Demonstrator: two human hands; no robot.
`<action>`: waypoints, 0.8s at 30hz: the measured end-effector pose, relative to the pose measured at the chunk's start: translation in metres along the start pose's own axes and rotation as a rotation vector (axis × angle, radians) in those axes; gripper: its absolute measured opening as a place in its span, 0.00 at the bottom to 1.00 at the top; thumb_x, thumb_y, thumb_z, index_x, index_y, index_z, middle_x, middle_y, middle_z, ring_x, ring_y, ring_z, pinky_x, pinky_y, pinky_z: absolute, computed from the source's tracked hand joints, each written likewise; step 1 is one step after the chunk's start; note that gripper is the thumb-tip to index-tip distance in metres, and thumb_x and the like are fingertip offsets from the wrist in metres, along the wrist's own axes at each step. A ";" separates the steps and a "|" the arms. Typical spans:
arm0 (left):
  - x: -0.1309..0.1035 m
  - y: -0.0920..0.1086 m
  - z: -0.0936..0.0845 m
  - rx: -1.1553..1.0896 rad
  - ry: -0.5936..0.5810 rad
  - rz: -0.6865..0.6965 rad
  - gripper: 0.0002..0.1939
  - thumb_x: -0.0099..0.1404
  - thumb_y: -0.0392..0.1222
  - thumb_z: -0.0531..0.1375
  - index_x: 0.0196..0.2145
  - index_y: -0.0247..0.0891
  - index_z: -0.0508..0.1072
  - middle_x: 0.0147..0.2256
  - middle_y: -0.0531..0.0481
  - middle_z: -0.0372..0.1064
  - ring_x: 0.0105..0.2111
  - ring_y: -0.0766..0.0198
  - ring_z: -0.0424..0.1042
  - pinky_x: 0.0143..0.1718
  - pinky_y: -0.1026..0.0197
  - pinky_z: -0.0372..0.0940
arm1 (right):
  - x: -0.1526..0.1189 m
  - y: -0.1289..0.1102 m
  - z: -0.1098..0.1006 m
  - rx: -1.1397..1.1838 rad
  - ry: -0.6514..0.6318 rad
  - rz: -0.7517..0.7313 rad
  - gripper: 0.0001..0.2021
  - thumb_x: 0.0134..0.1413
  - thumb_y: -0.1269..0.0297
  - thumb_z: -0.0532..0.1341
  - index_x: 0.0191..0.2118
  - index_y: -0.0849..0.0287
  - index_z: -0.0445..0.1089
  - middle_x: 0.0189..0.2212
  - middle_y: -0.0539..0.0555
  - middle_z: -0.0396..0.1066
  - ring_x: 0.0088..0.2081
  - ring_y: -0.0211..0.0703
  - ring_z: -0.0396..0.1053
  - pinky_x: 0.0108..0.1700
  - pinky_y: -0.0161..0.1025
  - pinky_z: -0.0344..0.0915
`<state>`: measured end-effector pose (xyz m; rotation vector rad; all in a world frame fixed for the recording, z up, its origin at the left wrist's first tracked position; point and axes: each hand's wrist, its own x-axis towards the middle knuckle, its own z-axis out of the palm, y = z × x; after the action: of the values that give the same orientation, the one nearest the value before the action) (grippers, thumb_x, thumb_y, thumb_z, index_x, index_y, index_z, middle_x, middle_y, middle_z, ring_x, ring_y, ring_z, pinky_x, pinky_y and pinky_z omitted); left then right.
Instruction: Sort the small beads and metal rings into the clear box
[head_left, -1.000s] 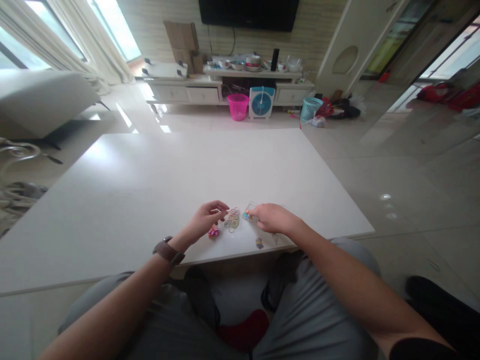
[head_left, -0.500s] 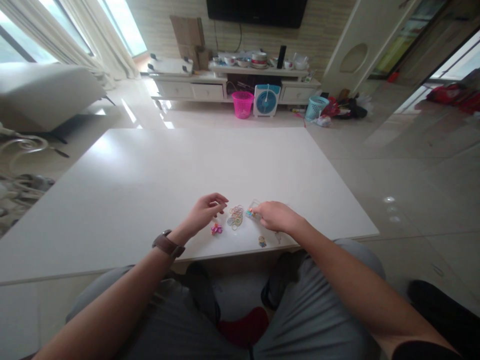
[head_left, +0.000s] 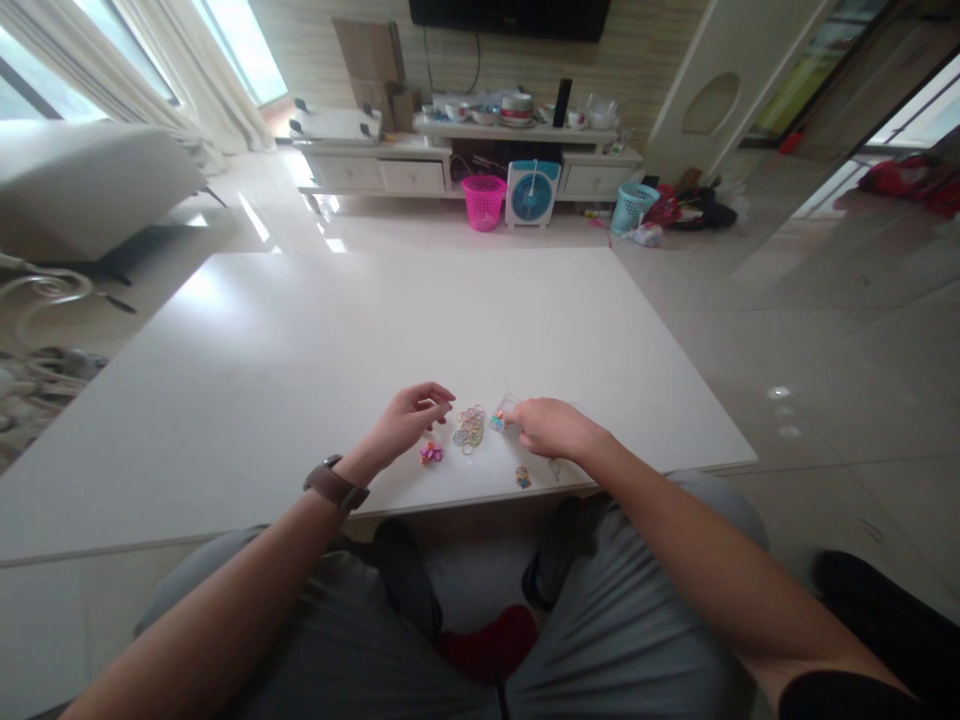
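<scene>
My left hand (head_left: 411, 415) rests at the near side of the table, fingers curved and apart, with nothing in it. Just right of its fingertips lies a loose pile of pastel rubber bands (head_left: 470, 427). Below that hand sits a pink and orange cluster of small pieces (head_left: 431, 453). My right hand (head_left: 553, 426) reaches into a small clear box (head_left: 510, 401), its fingers curled together at small bright blue and orange pieces (head_left: 497, 420). What its fingertips pinch, if anything, is hidden.
The white table (head_left: 360, 330) reaches far forward. Near its front edge lie a yellow and blue cartoon figure (head_left: 523, 477) and a small pale piece (head_left: 556, 468). Beyond stand a pink basket (head_left: 484, 204), a blue fan (head_left: 533, 194) and a TV cabinet (head_left: 341, 173).
Both hands stay in nearly the same places. My right fingers have shifted slightly at the clear box, and more of the bright pieces shows. The whole view has moved a little.
</scene>
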<state>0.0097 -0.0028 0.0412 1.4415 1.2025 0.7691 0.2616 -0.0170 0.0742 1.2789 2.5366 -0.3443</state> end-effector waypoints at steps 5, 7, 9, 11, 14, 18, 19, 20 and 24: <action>0.000 -0.002 -0.001 0.002 -0.010 0.008 0.12 0.60 0.47 0.62 0.37 0.37 0.74 0.30 0.50 0.70 0.29 0.65 0.70 0.25 0.65 0.62 | -0.001 0.003 -0.002 0.034 0.037 0.010 0.24 0.56 0.72 0.54 0.58 0.53 0.70 0.46 0.59 0.77 0.45 0.51 0.75 0.41 0.39 0.66; 0.000 -0.002 -0.002 0.009 -0.007 0.010 0.12 0.60 0.47 0.62 0.37 0.37 0.74 0.31 0.50 0.70 0.29 0.65 0.71 0.25 0.65 0.62 | -0.002 0.004 -0.003 0.044 0.046 0.015 0.23 0.56 0.72 0.54 0.56 0.53 0.72 0.45 0.59 0.78 0.45 0.50 0.75 0.40 0.38 0.66; 0.001 -0.002 -0.003 0.024 0.006 0.020 0.12 0.59 0.47 0.62 0.37 0.36 0.74 0.31 0.50 0.70 0.29 0.65 0.71 0.25 0.65 0.61 | -0.002 0.005 -0.003 0.042 0.039 0.022 0.23 0.56 0.72 0.54 0.55 0.53 0.72 0.44 0.59 0.78 0.44 0.50 0.75 0.39 0.38 0.65; 0.002 -0.001 -0.006 0.047 0.022 0.036 0.11 0.59 0.46 0.62 0.36 0.36 0.74 0.30 0.50 0.70 0.29 0.65 0.71 0.25 0.65 0.61 | -0.002 0.006 -0.002 0.043 0.024 0.025 0.24 0.56 0.72 0.55 0.57 0.53 0.71 0.44 0.59 0.78 0.43 0.50 0.75 0.39 0.38 0.65; 0.004 0.003 -0.013 0.096 0.047 0.057 0.12 0.59 0.46 0.61 0.37 0.36 0.74 0.30 0.50 0.70 0.29 0.65 0.71 0.27 0.64 0.62 | -0.001 0.006 -0.001 0.071 0.016 0.020 0.25 0.56 0.72 0.55 0.59 0.52 0.69 0.44 0.58 0.77 0.43 0.49 0.74 0.41 0.38 0.64; 0.005 0.006 -0.028 0.253 0.111 0.066 0.12 0.61 0.47 0.59 0.38 0.36 0.75 0.31 0.48 0.72 0.29 0.64 0.71 0.29 0.62 0.63 | -0.001 0.007 -0.002 0.091 0.130 0.033 0.17 0.62 0.65 0.54 0.55 0.55 0.71 0.46 0.59 0.74 0.46 0.49 0.71 0.46 0.39 0.64; 0.005 0.005 -0.032 0.319 0.129 0.072 0.12 0.61 0.46 0.59 0.38 0.37 0.75 0.32 0.48 0.73 0.30 0.64 0.71 0.30 0.62 0.63 | -0.001 0.007 -0.002 0.075 0.169 0.047 0.17 0.63 0.60 0.55 0.54 0.57 0.70 0.47 0.61 0.73 0.47 0.50 0.70 0.48 0.41 0.64; 0.005 0.004 -0.035 0.391 0.141 0.080 0.11 0.61 0.46 0.59 0.38 0.37 0.75 0.33 0.48 0.73 0.30 0.63 0.71 0.31 0.61 0.64 | -0.001 0.006 -0.002 0.057 0.199 0.063 0.19 0.62 0.55 0.57 0.54 0.59 0.69 0.48 0.62 0.72 0.49 0.53 0.68 0.50 0.43 0.63; 0.005 -0.003 -0.042 0.600 0.117 0.074 0.09 0.59 0.43 0.59 0.36 0.39 0.75 0.34 0.50 0.75 0.32 0.62 0.72 0.34 0.61 0.65 | 0.001 0.004 0.005 0.021 0.176 0.120 0.35 0.53 0.48 0.64 0.63 0.60 0.60 0.54 0.64 0.67 0.52 0.59 0.66 0.51 0.46 0.64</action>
<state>-0.0283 0.0152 0.0476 1.9553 1.5603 0.5674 0.2652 -0.0157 0.0691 1.5231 2.5885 -0.2436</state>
